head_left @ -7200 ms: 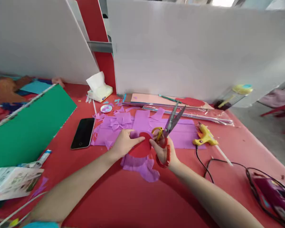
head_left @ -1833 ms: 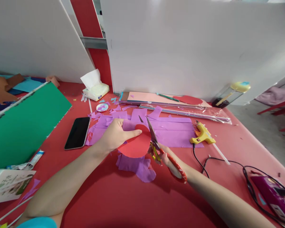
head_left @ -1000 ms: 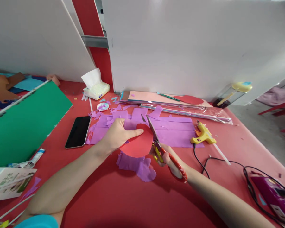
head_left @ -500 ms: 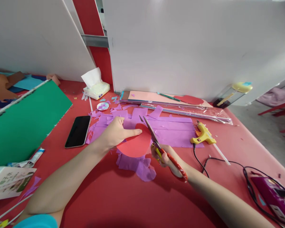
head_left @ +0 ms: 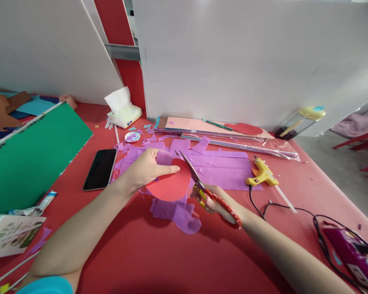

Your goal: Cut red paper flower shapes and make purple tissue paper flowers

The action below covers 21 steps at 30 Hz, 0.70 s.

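Observation:
My left hand (head_left: 151, 167) pinches a rounded piece of red paper (head_left: 171, 185), thumb lying on top and the fingers hidden behind it. In my right hand (head_left: 208, 200) is a pair of scissors (head_left: 196, 176) with red and yellow handles. Its blades are slightly apart at the tips and lie along the right edge of the red paper. Beneath both hands spread purple sheets (head_left: 221, 175), and a crumpled purple piece (head_left: 178, 214) lies nearer to me on the red table (head_left: 135, 253).
A phone (head_left: 100, 169) and a green board (head_left: 37, 163) lie left. A tissue pack (head_left: 124, 116) stands behind. Stacked sheets (head_left: 190, 124) run along the white panel. To the right are a yellow glue gun (head_left: 262, 173), its cable, a purple power strip (head_left: 352, 253) and a jar (head_left: 300, 122).
Both hands have shifted slightly left, carrying the red paper and the scissors with them. The blades remain at the paper's right edge.

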Motion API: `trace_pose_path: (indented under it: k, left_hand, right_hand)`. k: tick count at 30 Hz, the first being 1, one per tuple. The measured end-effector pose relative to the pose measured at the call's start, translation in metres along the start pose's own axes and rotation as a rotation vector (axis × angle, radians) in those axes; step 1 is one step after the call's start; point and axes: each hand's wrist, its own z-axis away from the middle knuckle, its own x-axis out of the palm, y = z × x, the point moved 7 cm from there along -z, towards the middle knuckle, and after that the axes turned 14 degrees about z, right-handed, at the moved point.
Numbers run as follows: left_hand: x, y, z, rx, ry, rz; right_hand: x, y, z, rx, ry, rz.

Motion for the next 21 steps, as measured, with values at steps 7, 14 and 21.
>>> trace_pose_path:
  k: [7, 14, 21]
  left_hand:
    - [0.002, 0.0, 0.001, -0.016, -0.03, 0.019]
    - [0.007, -0.002, 0.001, -0.057, -0.087, 0.051]
    - [0.011, -0.011, 0.001, -0.123, -0.062, 0.094]
  right_hand:
    - [0.004, 0.003, 0.006, -0.057, -0.072, -0.046]
    - [0.006, 0.0, 0.006, -0.048, -0.069, -0.097]
    - [0.007, 0.001, 0.005, -0.038, 0.012, -0.058]
